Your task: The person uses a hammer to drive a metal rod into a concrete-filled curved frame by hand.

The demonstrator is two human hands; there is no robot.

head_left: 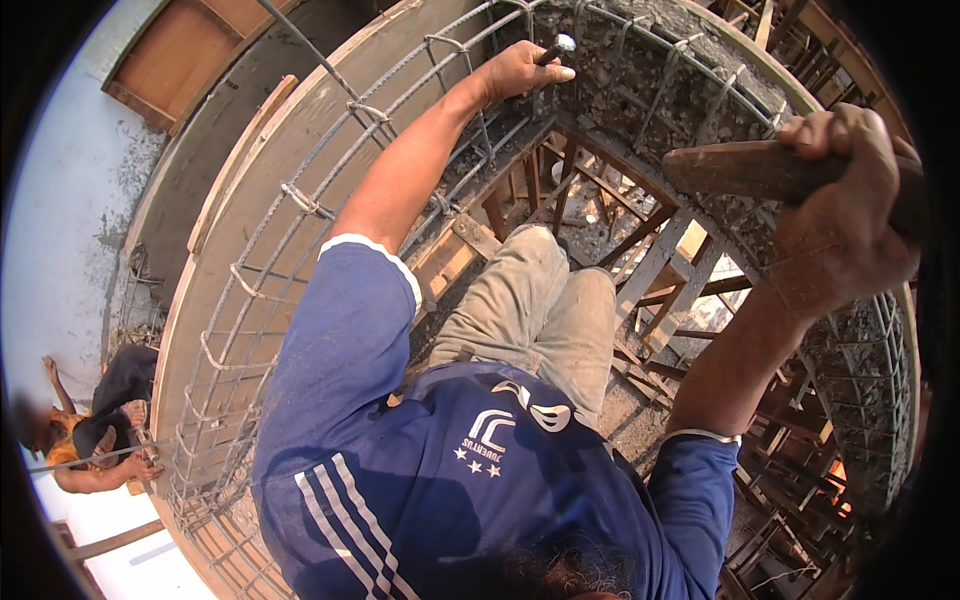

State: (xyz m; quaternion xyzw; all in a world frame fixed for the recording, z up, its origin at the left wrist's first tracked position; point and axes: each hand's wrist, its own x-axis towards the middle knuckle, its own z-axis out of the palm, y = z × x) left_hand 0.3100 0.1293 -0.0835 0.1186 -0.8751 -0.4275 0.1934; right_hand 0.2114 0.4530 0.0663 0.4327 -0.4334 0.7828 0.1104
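Observation:
My left hand (515, 72) is closed around a short steel chisel (556, 50) with a bright, battered top. It is above rough concrete (600, 75) at the far side of the curved formwork; the chisel's lower end is hidden. On the right, my right hand (850, 190) is raised close to the view, its fingers wrapped round a thick, dark wooden handle (730, 168). One end of the handle points left; the other runs into the dark rim, so I cannot tell what is fixed there.
Curved steel rebar (300, 198) with tie loops runs along the plywood formwork (225, 285) on the left. Below my legs are wooden props and braces (650, 280) with gaps between them. More rebar (890, 370) lines the right side. Another person (100, 440) works at the lower left.

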